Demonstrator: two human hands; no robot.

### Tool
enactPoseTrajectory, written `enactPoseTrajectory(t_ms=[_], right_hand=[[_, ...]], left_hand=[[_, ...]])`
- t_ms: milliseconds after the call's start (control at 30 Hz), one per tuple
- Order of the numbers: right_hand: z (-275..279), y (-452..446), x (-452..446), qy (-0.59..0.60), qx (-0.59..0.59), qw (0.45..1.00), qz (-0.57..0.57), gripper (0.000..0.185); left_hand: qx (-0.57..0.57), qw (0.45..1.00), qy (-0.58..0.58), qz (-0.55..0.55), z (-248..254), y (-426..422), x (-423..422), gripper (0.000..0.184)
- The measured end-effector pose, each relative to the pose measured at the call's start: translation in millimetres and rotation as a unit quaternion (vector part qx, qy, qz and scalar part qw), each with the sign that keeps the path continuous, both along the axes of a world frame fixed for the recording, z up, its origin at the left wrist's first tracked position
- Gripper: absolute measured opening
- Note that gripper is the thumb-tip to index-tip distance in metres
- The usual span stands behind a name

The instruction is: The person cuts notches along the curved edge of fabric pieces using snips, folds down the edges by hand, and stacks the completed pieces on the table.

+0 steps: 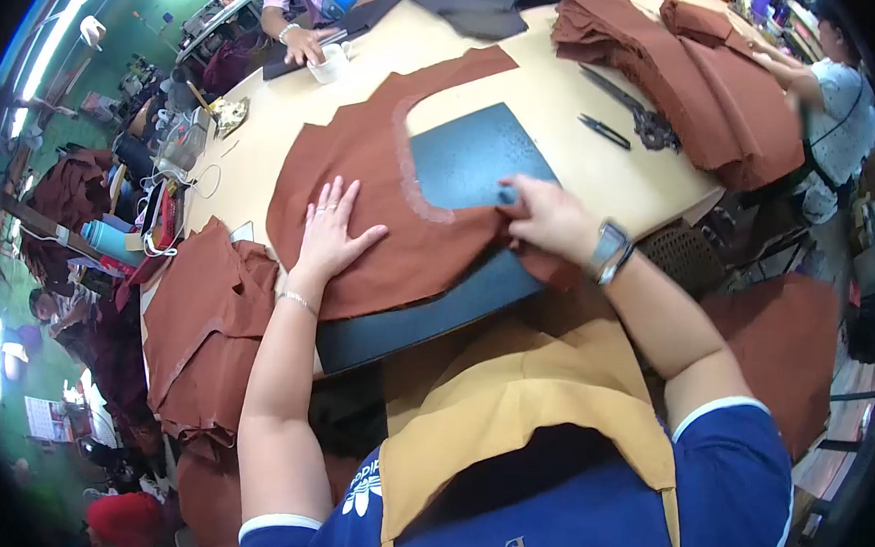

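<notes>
Brown cloth over dark board | seemed soft, light, best held by edges | left grip wide; right grip pinched blue thing

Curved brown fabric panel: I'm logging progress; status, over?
Left hand flat on curved brown fabric panel; right hand closed on small blurred dark object. Panel partly over flat blue board. Nothing else on panel.

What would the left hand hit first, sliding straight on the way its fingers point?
Past the brown cloth beneath it, the left hand would probably meet the translucent cup, or narrowly pass its right side; lens distortion makes the line uncertain.
</notes>
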State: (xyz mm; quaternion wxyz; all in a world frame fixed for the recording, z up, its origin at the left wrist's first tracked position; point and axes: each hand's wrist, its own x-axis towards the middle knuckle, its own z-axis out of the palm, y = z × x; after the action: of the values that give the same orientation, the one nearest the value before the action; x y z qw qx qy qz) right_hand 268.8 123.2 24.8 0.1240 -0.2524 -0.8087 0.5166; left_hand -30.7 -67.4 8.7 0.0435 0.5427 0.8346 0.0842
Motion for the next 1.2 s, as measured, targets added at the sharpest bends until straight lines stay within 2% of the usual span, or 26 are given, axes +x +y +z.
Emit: enactPoseTrajectory(t_ms=[33,100,133,167,200,233,267,300,367,433,467,500,567,600,633,700,767,833,900,1067,1133,1200], right_hand=[[4,21,4,-0.059,0.205,0.976,0.035,0.055],[28,53,8,-0.138,0.209,0.961,0.118,0.054],[47,63,10,-0.16,0.186,0.959,0.143,0.047],[40,87,7,-0.154,0.216,0.947,0.178,0.042],[57,92,5,-0.183,0.198,0.946,0.179,0.038],[72,96,4,-0.17,0.248,0.933,0.195,0.038],[105,81,4,-0.209,0.258,0.929,0.165,0.041],[99,98,0,-0.161,0.316,0.917,0.182,0.043],[135,83,-9,-0.214,0.352,0.897,0.157,0.042],[140,94,-14,-0.183,0.404,0.881,0.163,0.038],[147,101,-20,-0.207,0.451,0.852,0.169,0.031],[156,106,-25,-0.229,0.496,0.819,0.175,0.024],[136,122,-36,-0.165,0.586,0.793,-0.026,0.034],[134,111,-37,-0.098,0.634,0.766,-0.034,0.035],[131,99,-37,-0.032,0.68,0.731,-0.046,0.036],[105,79,-40,-0.03,0.47,0.88,0.064,0.033],[50,65,-43,0.019,0.418,0.89,0.181,0.031],[31,42,-44,-0.016,0.346,0.907,0.239,0.029],[17,42,-45,-0.01,0.341,0.912,0.228,0.024],[-3,47,-41,0.052,0.322,0.924,0.199,0.008],[-8,47,-36,0.075,0.329,0.922,0.19,0.011],[-11,45,-32,0.075,0.333,0.921,0.187,0.012]], left_hand=[[-0.006,1.0,0.018,0.023,0,-12,10,0.101],[-0.059,0.995,0.032,0.077,9,-35,42,0.104],[-0.105,0.988,0.03,0.111,24,-46,69,0.104],[-0.15,0.978,0.028,0.144,40,-51,91,0.104],[-0.181,0.976,0.042,0.112,56,-50,107,0.1],[-0.209,0.973,0.054,0.082,73,-47,121,0.096],[-0.235,0.968,0.067,0.052,79,-44,128,0.092],[-0.126,0.988,0.089,-0.028,70,-35,125,0.087],[0.103,0.969,0.128,-0.185,41,-5,111,0.078],[0.117,0.972,-0.031,-0.203,24,30,111,0.068],[0.122,0.963,-0.112,-0.212,19,45,112,0.063],[0.096,0.972,-0.093,-0.195,19,56,114,0.058],[0.041,0.985,-0.054,-0.159,19,72,118,0.05],[0.135,0.978,-0.039,-0.156,8,76,119,0.048],[0.153,0.977,-0.023,-0.149,7,79,122,0.048],[0.186,0.974,0.009,-0.131,7,80,125,0.05],[0.186,0.975,0.006,-0.124,7,79,125,0.051],[0.186,0.974,0.004,-0.126,6,79,124,0.051],[0.186,0.973,0.002,-0.133,3,79,122,0.049],[0.141,0.976,-0.061,-0.153,0,74,100,0.029],[0.11,0.974,-0.11,-0.166,5,70,88,0.018],[0.083,0.977,-0.075,-0.181,10,64,78,0.016]])
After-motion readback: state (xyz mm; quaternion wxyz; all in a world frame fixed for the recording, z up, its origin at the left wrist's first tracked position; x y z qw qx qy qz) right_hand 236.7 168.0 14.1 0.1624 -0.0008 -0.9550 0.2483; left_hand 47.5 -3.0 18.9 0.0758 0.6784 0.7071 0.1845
